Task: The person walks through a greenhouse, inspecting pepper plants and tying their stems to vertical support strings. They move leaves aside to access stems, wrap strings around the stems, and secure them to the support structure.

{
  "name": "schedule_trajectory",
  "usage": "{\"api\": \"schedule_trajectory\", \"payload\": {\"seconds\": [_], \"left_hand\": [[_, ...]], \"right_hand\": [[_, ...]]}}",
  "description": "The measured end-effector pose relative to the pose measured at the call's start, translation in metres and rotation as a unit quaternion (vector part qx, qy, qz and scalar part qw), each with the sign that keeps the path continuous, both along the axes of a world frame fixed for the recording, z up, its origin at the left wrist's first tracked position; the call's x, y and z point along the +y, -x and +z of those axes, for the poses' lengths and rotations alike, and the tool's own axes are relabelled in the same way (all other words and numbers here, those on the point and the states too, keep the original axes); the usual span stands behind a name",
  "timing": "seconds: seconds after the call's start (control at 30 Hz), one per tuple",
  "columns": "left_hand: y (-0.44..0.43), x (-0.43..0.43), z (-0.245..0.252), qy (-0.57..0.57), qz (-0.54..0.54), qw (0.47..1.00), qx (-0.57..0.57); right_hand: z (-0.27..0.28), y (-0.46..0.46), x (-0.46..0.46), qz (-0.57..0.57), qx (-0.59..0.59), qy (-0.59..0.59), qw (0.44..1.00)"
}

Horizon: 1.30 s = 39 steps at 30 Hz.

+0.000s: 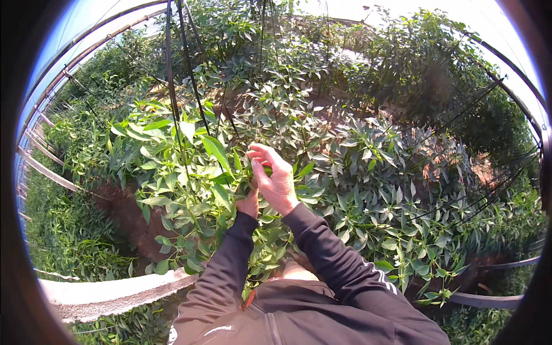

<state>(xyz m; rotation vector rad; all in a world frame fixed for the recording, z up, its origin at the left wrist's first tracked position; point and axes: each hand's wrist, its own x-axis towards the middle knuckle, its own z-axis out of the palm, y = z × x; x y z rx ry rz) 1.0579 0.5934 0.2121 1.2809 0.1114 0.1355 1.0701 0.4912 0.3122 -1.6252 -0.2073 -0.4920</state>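
My right hand [277, 183] reaches into the top of a leafy pepper plant [185, 172], its fingers curled and the thumb bent towards them. Whether anything lies between those fingertips is unclear. Just left of it and lower, my left hand [249, 203] is at the same plant's stems. Leaves cover most of its fingers, so its grip is hidden. A long bright green leaf [217, 153] stands up beside both hands. Dark sleeves cover both of my forearms.
Black cords [194, 82] hang down into the plants ahead of me. A pale, rough curved beam [120, 293] crosses at lower left. Bare soil [133, 220] shows between rows on the left. Dense pepper plants [388, 207] fill the right, under curved greenhouse ribs [509, 95].
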Motion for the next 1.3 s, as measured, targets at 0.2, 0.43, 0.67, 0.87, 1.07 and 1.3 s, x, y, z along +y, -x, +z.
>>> {"api": "schedule_trajectory", "payload": {"seconds": [0.2, 0.43, 0.67, 0.87, 1.07, 1.3], "left_hand": [[0.001, -0.010, -0.007, -0.121, 0.060, 0.990, 0.049], [0.051, -0.083, -0.078, -0.245, -0.215, 0.945, 0.006], [-0.013, -0.127, -0.265, -0.272, -0.372, 0.884, 0.080], [-0.091, -0.089, -0.261, -0.529, -0.226, 0.810, -0.116], [-0.131, -0.009, -0.241, -0.835, -0.153, 0.527, -0.035], [-0.125, 0.054, -0.214, -0.706, -0.194, 0.681, -0.027]], "right_hand": [[-0.069, 0.012, -0.040, -0.127, 0.111, -0.061, 0.984], [-0.206, 0.053, -0.112, -0.281, 0.329, 0.019, 0.901], [-0.231, 0.057, -0.191, -0.344, 0.289, 0.074, 0.891], [-0.210, 0.078, -0.254, -0.408, 0.304, 0.129, 0.851], [-0.204, 0.059, -0.221, -0.372, 0.275, -0.008, 0.887], [-0.282, -0.092, -0.130, -0.135, 0.347, 0.155, 0.915]]}}
